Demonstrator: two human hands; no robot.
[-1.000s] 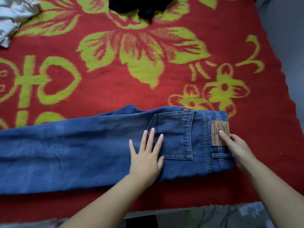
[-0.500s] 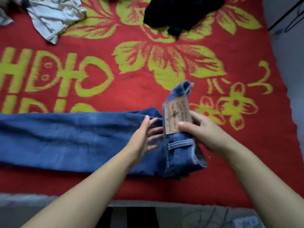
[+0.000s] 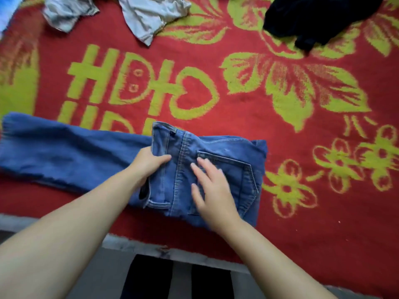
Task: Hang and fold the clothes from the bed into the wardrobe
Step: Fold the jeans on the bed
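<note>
A red blanket [image 3: 269, 126] with yellow-green flowers, leaves and large lettering covers the bed and fills nearly the whole frame, its near edge running along the bottom. Across the lower left and centre lie the blue jeans [image 3: 75, 156], the legs stretched out flat toward the left edge of the frame and the waist end folded over on top of them at centre, so that a back pocket and the waistband face up. In the upper right corner a dark garment [image 3: 319, 20] sits crumpled on the blanket, well apart from the jeans. At the top, left of centre, lies a pale grey garment [image 3: 149, 16], and just left of it another grey piece [image 3: 64, 14] that may be part of the same item; the top edge of the frame cuts off both. The left hand [image 3: 149, 162] is at the waistband edge of the folded part, its grip closed round the denim with the thumb on top. The right hand [image 3: 212, 186], slightly blurred, rests flat on the back pocket with its fingers straight and spread, holding nothing.
</note>
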